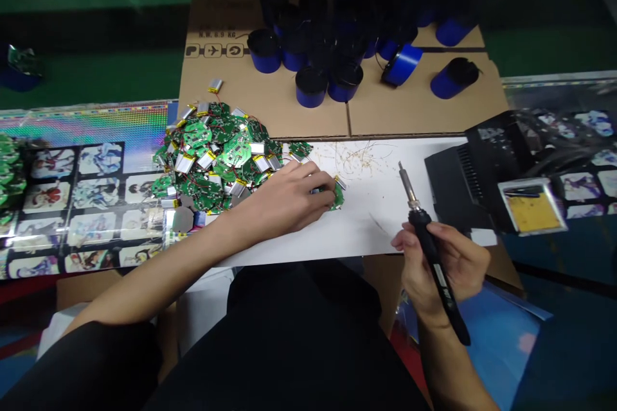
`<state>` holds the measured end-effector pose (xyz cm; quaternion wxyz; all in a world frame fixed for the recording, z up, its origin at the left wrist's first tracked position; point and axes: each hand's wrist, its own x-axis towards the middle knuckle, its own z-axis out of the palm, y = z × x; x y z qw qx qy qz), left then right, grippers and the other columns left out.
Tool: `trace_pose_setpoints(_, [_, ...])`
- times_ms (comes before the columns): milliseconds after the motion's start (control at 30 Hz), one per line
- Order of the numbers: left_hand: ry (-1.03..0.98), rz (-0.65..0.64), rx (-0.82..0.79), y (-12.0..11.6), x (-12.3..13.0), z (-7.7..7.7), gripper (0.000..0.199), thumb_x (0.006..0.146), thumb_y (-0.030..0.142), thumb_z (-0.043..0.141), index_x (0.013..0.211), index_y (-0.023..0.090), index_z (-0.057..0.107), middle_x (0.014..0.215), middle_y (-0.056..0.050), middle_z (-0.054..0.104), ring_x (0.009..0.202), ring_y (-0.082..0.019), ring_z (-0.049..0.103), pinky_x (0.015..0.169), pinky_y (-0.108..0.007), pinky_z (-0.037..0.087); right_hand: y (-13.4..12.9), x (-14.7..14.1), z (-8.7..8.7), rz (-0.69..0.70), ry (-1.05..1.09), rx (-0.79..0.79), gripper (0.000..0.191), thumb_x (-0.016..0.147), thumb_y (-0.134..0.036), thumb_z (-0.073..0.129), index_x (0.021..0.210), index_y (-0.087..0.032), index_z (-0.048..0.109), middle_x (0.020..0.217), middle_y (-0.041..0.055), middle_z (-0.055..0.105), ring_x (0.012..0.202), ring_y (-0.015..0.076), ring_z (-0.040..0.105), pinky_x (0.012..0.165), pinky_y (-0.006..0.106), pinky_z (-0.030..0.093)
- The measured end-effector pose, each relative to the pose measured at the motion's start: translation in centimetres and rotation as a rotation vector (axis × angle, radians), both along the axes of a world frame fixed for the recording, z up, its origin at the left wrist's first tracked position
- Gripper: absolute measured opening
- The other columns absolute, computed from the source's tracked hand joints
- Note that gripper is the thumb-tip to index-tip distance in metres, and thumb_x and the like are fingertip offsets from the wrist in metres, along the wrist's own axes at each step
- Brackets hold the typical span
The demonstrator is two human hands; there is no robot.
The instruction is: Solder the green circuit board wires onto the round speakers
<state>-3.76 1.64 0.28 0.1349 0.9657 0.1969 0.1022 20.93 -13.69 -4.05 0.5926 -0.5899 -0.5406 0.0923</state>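
Note:
With my right hand (446,263) I hold a black soldering iron (427,241), its metal tip pointing up and away over the white work surface (366,205). Thin wire, blurred, seems to hang near those fingertips. My left hand (301,196) is curled over a green circuit board (339,196), whose edge shows past the fingers; most of it is hidden under the hand. Left of that hand lies a heap of green circuit boards (231,141) with small silver battery packs and red wires attached.
Blue and black cylinders (311,87) stand on cardboard (289,109) behind the work surface; some are tipped over. Thin wire scraps (359,157) lie scattered near the middle. To the right are a black soldering stand (463,170) and a yellow sponge tray (533,205). Printed sheets (99,199) cover the left side.

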Motion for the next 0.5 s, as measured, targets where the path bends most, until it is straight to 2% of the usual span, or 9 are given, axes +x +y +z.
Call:
trace_pose_setpoints(100, [-0.107,0.108,-0.106,-1.1,-0.3,-1.1,0.021,0.106,0.039,0.066,0.11,0.019,0.07,0.148,-0.016,0.058,0.132,-0.033,0.056,0.107,-0.049,0.048,0.6,-0.8,-0.9,0.076,0.099,0.028,0.039,0.103,-0.015,0.066,0.139,-0.028,0.059,0.11,0.0058,0.082,0.075,0.0186,0.082,0.053,0.028,0.064])
trace_pose_setpoints(167, [-0.154,0.185,-0.18,-1.9,-0.2,-2.1,0.02,0.104,0.037,0.069,0.111,0.019,0.067,0.153,-0.018,0.053,0.14,-0.035,0.054,0.113,-0.054,0.05,1.3,-1.5,-1.5,0.134,0.134,0.022,0.037,0.108,-0.015,0.056,0.142,-0.029,0.056,0.122,0.0086,0.082,0.076,0.0186,0.084,0.053,0.028,0.064])
trace_pose_setpoints(233, [-0.188,0.227,-0.246,-2.5,-0.1,-2.8,0.012,0.106,0.029,0.066,0.112,0.019,0.064,0.152,-0.018,0.054,0.141,-0.032,0.056,0.114,-0.052,0.053,2.2,-2.2,-2.0,0.194,0.138,-0.026,0.033,0.108,-0.011,0.051,0.136,-0.028,0.058,0.129,0.0096,0.081,0.08,0.0185,0.085,0.06,0.031,0.067])
trace_pose_setpoints(300, [-0.218,0.232,-0.312,-2.8,-0.4,-2.6,0.007,0.106,0.025,0.064,0.112,0.02,0.063,0.149,-0.016,0.057,0.138,-0.029,0.06,0.113,-0.048,0.056,3.3,-2.8,-2.4,0.232,0.075,-0.065,0.031,0.106,-0.007,0.053,0.129,-0.027,0.06,0.123,0.0086,0.082,0.099,0.0225,0.085,0.078,0.038,0.071])
trace_pose_setpoints(400, [-0.234,0.221,-0.422,-2.5,-2.2,-0.2,0.009,0.104,0.026,0.069,0.107,0.021,0.062,0.147,-0.013,0.059,0.137,-0.025,0.063,0.111,-0.041,0.058,4.9,-3.3,-2.6,0.249,-0.102,-0.092,0.033,0.101,-0.007,0.062,0.128,-0.026,0.06,0.121,0.0096,0.08,0.124,0.0266,0.078,0.102,0.048,0.067])
trace_pose_setpoints(500, [-0.265,0.291,-0.413,-1.2,-5.8,3.9,0.012,0.101,0.026,0.074,0.104,0.023,0.063,0.143,-0.011,0.065,0.136,-0.024,0.065,0.112,-0.041,0.058,6.2,-3.9,-2.8,0.264,-0.203,-0.1,0.035,0.099,-0.01,0.067,0.128,-0.026,0.058,0.13,0.0126,0.076,0.122,0.0251,0.078,0.103,0.047,0.067])
